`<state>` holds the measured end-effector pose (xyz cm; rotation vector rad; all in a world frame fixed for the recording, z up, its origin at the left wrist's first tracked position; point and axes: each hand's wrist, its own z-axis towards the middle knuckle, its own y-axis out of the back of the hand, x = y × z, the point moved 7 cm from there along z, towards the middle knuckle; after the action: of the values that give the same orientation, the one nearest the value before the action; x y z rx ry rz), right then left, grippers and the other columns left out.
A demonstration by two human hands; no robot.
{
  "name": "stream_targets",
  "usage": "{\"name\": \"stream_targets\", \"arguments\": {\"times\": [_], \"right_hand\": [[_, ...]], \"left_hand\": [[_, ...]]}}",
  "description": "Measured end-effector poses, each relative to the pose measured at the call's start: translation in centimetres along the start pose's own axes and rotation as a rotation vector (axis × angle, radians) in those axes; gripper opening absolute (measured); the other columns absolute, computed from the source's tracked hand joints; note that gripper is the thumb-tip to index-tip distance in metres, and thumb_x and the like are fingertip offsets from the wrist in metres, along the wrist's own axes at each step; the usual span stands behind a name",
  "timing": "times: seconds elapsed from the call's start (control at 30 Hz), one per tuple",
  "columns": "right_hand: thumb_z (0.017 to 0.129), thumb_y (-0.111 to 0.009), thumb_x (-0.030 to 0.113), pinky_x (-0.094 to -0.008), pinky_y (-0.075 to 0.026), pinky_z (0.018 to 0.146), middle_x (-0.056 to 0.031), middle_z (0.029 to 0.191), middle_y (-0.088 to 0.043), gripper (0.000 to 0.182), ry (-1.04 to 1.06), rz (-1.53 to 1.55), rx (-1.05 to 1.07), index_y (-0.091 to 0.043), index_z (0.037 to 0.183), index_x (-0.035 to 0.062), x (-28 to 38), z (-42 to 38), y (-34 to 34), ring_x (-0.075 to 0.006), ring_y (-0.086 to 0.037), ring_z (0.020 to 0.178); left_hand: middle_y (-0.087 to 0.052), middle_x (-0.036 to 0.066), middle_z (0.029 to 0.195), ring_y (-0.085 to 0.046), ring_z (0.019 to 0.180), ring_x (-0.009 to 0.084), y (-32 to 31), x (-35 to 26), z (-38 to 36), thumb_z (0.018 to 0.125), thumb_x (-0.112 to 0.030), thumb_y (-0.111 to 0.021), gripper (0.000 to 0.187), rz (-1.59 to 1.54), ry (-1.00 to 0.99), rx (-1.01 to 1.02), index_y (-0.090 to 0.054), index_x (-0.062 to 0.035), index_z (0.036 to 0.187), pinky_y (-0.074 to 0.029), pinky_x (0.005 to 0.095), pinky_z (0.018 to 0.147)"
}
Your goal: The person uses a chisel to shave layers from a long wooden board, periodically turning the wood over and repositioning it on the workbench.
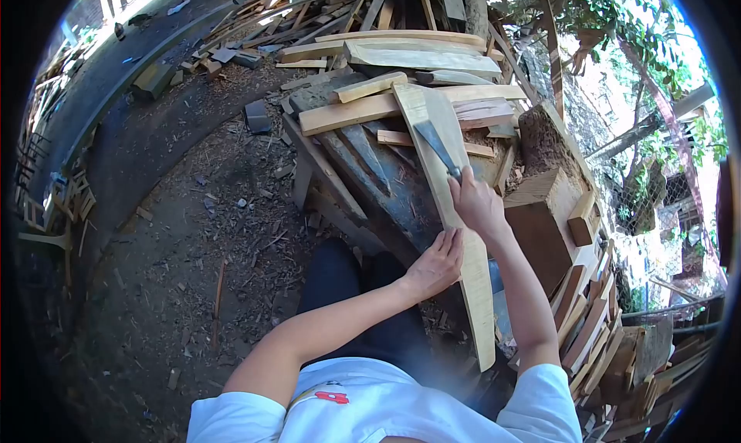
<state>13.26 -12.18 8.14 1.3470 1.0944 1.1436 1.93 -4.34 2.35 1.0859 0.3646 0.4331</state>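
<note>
I hold a long pale plank lengthwise across a dark wooden workbench, its near end overhanging toward my lap. My right hand is closed around the handle of a broad blade, with the steel lying flat on the upper face of the plank and pointing away from me. My left hand is not gripping: its fingers are extended and press on the left edge of the plank, just below the right hand.

Procedure, as I judge it:
1. I keep the left fingers behind the cutting edge, never ahead of it.
2. I press the plank firmly to the bench so that it cannot pivot on its overhanging end.
3. I hold the blade at a low angle and take thin cuts along the grain, away from my body.
4. I check that the loose boards stacked at the far end do not foul the stroke.

A heavy wooden block stands just right of the plank; chips and offcuts cover the ground.
</note>
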Motion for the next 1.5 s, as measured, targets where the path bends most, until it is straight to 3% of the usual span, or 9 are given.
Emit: {"name": "stream_targets", "arguments": {"times": [0.3,0.63,0.9,0.97,1.07,1.1,1.17,1.37,1.5], "right_hand": [[0.098,-0.045,0.045,-0.0522,-0.054,0.073,-0.0263,0.087,-0.069,0.043,-0.051,0.161,0.014,-0.055,0.104,0.0035,3.0,9.4,-0.7,-0.044,-0.069,0.081],[0.098,-0.048,0.041,-0.0531,-0.054,0.066,-0.0268,0.077,-0.067,0.038,-0.076,-0.012,0.11,-0.049,0.104,0.0038,-1.8,-6.8,-0.1,-0.0436,-0.068,0.075],[0.097,-0.046,0.044,-0.0532,-0.054,0.076,-0.0262,0.09,-0.069,0.044,-0.032,0.151,0.054,-0.054,0.109,0.0023,2.1,6.2,-0.4,-0.0443,-0.068,0.086],[0.1,-0.042,0.042,-0.0425,-0.056,0.057,-0.0216,0.081,-0.068,0.043,-0.01,0.082,0.019,-0.052,0.11,0.0021,3.4,9.0,-0.6,-0.0305,-0.068,0.055],[0.1,-0.043,0.042,-0.0451,-0.056,0.059,-0.0233,0.084,-0.068,0.042,0.003,0.11,0.003,-0.052,0.109,0.0019,3.1,8.7,-0.4,-0.0359,-0.068,0.06],[0.1,-0.043,0.042,-0.0451,-0.056,0.059,-0.0233,0.084,-0.068,0.042,0.002,0.11,0.004,-0.052,0.109,0.0019,2.6,7.5,-0.2,-0.0359,-0.068,0.06],[0.097,-0.045,0.046,-0.053,-0.053,0.081,-0.0265,0.097,-0.068,0.046,-0.01,0.074,0.032,-0.054,0.115,0.0038,0.7,3.0,-0.2,-0.0433,-0.067,0.093],[0.098,-0.05,0.04,-0.0496,-0.053,0.052,-0.0216,0.064,-0.065,0.038,-0.006,-0.078,-0.031,-0.051,0.105,0.0029,-5.5,-15.1,-2.2,-0.0399,-0.066,0.059],[0.097,-0.051,0.039,-0.0477,-0.052,0.047,-0.02,0.057,-0.063,0.038,-0.022,-0.082,0.049,-0.05,0.105,0.002,-6.7,-20.9,-2.1,-0.0381,-0.065,0.052]], "left_hand": [[-0.048,0.024,0.14,-0.046,0.13,0.0346,-0.4,-0.2,0.0,0.081,-0.051,-0.066,0.074,0.057,0.01,0.06,-0.055,0.0044,0.129,-0.036,0.0437,0.11],[-0.053,0.027,0.128,-0.047,0.128,0.037,-0.3,0.0,0.1,0.078,-0.047,-0.07,0.075,-0.076,-0.004,0.03,-0.055,0.0118,0.122,-0.04,0.0435,0.107],[-0.05,0.026,0.135,-0.047,0.129,0.0361,-0.7,-0.4,0.0,0.079,-0.049,-0.068,0.075,0.085,-0.012,0.029,-0.055,0.0088,0.126,-0.039,0.0429,0.107],[-0.047,0.026,0.14,-0.045,0.131,0.0353,-0.4,-0.4,0.2,0.081,-0.049,-0.067,0.074,0.066,-0.001,0.064,-0.054,0.0067,0.128,-0.038,0.0427,0.108],[-0.047,0.025,0.141,-0.044,0.132,0.0338,-0.5,-0.4,0.2,0.082,-0.049,-0.067,0.074,0.075,-0.003,0.102,-0.054,0.0062,0.129,-0.037,0.0429,0.109],[-0.047,0.025,0.141,-0.045,0.132,0.0333,-0.4,-0.4,0.2,0.082,-0.049,-0.067,0.074,0.042,0.008,0.103,-0.054,0.0063,0.129,-0.037,0.0429,0.109],[-0.049,0.023,0.139,-0.046,0.131,0.0323,0.2,-0.5,0.0,0.08,-0.047,-0.069,0.073,0.022,0.026,0.075,-0.054,0.0059,0.129,-0.035,0.0433,0.11],[-0.057,0.019,0.128,-0.049,0.127,0.0301,1.4,-4.4,-2.5,0.075,-0.042,-0.073,0.071,-0.171,-0.199,0.019,-0.058,0.0074,0.123,-0.033,0.0431,0.112],[-0.057,0.02,0.128,-0.05,0.127,0.0326,0.6,-6.2,-2.9,0.076,-0.041,-0.072,0.069,-0.15,-0.174,0.045,-0.057,0.0087,0.122,-0.033,0.0426,0.112]]}}
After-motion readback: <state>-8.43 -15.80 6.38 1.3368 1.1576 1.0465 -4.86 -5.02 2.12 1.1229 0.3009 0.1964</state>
